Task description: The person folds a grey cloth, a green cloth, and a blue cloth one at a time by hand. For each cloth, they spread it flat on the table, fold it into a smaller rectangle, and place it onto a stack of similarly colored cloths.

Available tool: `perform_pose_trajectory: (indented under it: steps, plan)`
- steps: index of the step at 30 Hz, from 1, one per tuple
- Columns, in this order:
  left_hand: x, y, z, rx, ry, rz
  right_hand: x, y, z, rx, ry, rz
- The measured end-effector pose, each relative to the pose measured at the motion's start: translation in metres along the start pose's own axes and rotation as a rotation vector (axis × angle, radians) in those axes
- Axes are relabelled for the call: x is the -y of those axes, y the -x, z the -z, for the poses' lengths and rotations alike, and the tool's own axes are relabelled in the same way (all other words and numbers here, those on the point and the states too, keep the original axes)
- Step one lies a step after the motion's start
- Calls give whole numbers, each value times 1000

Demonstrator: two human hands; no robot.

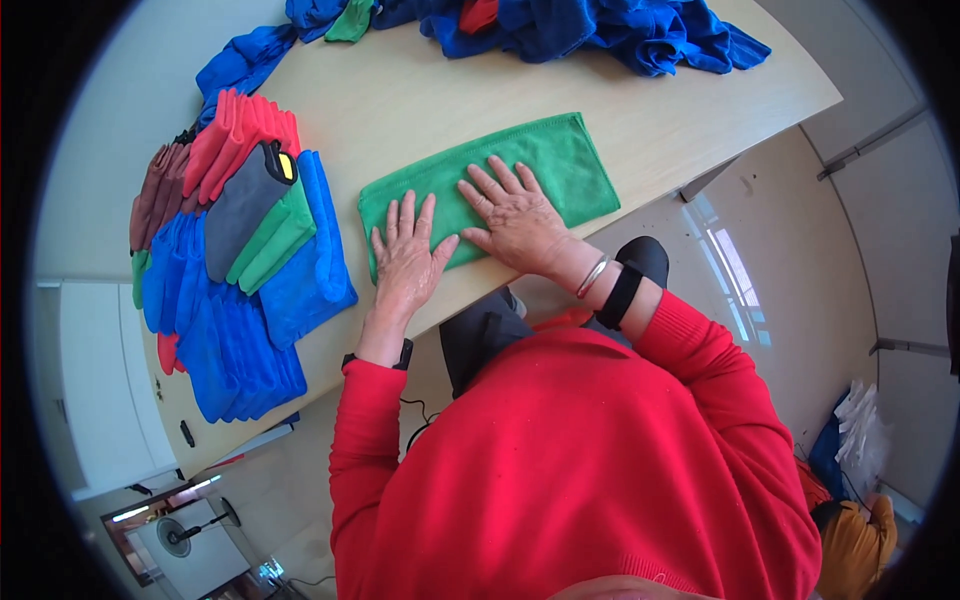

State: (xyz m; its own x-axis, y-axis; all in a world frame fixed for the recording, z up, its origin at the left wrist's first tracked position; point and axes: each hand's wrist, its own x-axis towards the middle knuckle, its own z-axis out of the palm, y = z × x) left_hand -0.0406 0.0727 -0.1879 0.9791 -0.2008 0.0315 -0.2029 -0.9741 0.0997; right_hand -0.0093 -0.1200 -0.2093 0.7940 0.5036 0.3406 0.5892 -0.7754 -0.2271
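A green cloth (575, 165), folded into a long rectangle, lies flat near the front edge of the table. My left hand (408, 255) rests on its left end, fingers stretched and spread. On the middle of the cloth lies my right hand (518, 215), palm down with the fingers apart. Neither hand grips anything. Beyond my left hand, stacks of folded cloths stand at the left: blue (310, 290), green (272, 243), grey (240, 212), red (240, 145) and brown ones (158, 195).
A loose heap of crumpled blue cloths (600, 35) with bits of red and green lies along the table's far side. The pale wooden table (700, 125) ends at a corner on the right. A fan (178, 537) stands at the lower left; bagged items (860, 430) sit on the floor at the right.
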Motion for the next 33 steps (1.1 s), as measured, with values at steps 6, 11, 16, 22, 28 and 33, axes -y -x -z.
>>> perform_pose_trajectory:
  steps: [6, 11, 16, 22, 28, 33]
  plan:
    - [-2, 21, -5, -36, 6, 48, -24, 0, 8, 34, -15, -4]
    - [-11, 48, -7, -93, -10, 71, -32, 10, 11, 38, 97, -46]
    - [-18, 54, -10, -139, -10, 67, -35, 12, 14, 34, 116, -16]
    - [-19, 57, -15, -200, 6, 36, -39, 19, 18, -10, 39, -9]
    - [-13, 53, -20, -311, 14, 32, -29, 40, 54, 58, -628, -122]
    - [-13, 55, -14, -331, 26, 50, -25, 103, 102, 398, -1598, -404]
